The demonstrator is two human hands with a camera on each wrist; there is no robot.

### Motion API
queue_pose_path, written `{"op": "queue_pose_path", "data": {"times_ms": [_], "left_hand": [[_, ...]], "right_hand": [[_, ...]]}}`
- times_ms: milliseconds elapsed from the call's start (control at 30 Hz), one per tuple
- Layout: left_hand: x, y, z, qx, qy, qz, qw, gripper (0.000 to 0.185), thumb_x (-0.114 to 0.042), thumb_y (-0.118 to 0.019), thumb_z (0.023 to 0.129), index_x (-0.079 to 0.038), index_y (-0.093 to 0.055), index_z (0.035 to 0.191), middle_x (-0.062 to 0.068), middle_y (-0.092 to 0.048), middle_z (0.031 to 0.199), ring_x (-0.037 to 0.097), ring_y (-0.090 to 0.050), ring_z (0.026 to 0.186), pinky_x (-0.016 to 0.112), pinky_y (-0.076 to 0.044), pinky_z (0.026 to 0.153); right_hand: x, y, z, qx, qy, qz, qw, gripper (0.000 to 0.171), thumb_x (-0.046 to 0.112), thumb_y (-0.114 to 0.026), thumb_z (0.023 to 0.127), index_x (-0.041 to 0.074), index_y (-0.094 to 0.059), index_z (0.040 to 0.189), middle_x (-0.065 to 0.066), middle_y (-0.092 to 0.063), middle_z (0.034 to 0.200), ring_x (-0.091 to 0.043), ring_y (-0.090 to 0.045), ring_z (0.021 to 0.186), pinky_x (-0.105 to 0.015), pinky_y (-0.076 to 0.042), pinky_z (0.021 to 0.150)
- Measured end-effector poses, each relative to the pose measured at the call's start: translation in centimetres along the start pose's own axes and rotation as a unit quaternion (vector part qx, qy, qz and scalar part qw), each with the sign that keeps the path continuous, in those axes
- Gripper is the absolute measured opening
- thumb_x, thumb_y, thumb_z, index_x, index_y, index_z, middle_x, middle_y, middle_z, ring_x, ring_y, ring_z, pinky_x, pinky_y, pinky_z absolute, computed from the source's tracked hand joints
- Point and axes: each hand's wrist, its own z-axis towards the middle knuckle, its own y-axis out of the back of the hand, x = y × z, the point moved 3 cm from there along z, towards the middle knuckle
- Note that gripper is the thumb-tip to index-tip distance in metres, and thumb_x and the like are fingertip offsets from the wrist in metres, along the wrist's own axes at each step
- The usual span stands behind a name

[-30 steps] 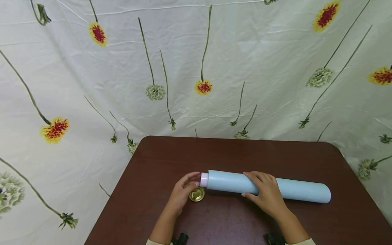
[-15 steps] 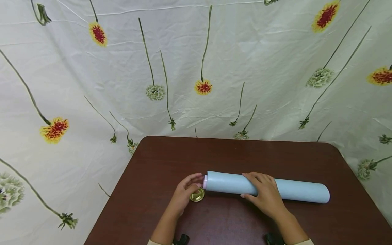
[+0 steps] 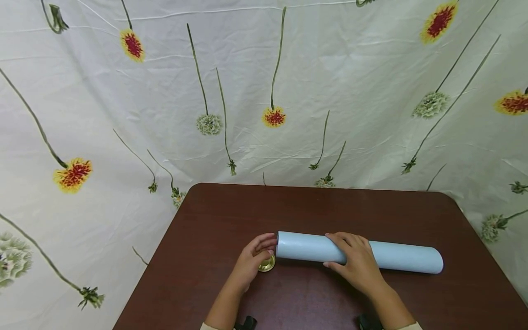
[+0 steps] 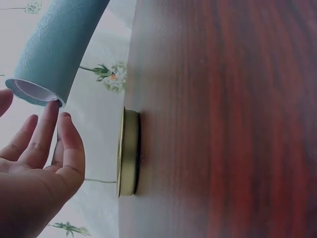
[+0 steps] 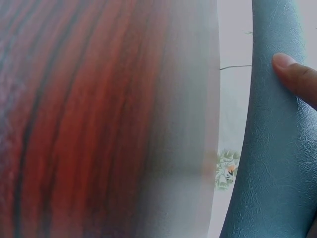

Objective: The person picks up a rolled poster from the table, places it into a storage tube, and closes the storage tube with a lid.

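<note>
We see the light blue rolled tube (image 3: 359,253) lying across the brown table (image 3: 313,206), with the right hand (image 3: 358,263) resting on its middle, fingers (image 5: 296,77) laid loosely curved over the top and thumb on the near side, steadying it. The left hand (image 3: 252,259) sits at the tube's left end, fingers (image 4: 47,136) nearly straight and close together, their tips touching the open rim (a pale inner layer shows just inside it). Just below those fingertips, partly hidden under them in the head view, a small gold lid (image 4: 128,152) lies flat on the wood, apart from the tube. We judge the inner layer is pushed home and level with the rim; the end remains uncapped.
</note>
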Motion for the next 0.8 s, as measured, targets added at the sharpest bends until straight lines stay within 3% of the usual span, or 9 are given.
{"op": "queue_pose_path", "data": {"times_ms": [367, 800], "left_hand": [[0.29, -0.35, -0.17, 0.016, 0.013, 0.040, 0.9990, 0.047, -0.012, -0.060, 0.097, -0.011, -0.053, 0.144, 0.015, -0.061, 0.142, 0.026, -0.057, 0.128, 0.028, -0.046, 0.099], [0.15, -0.58, -0.40, 0.027, 0.012, 0.047, 0.9985, 0.047, -0.014, -0.060, 0.098, -0.006, -0.054, 0.143, 0.018, -0.060, 0.142, 0.029, -0.057, 0.131, 0.025, -0.048, 0.099]], "right_hand": [[0.19, -0.13, -0.01, 0.004, 0.000, -0.001, 1.000, 0.081, 0.039, -0.093, 0.066, 0.019, -0.062, 0.138, -0.003, -0.065, 0.124, -0.030, -0.060, 0.116, -0.054, -0.037, 0.103], [0.15, -0.08, 0.02, 0.000, 0.003, -0.004, 1.000, 0.081, 0.040, -0.093, 0.066, 0.020, -0.062, 0.138, -0.003, -0.065, 0.124, -0.030, -0.061, 0.116, -0.055, -0.038, 0.102]]}}
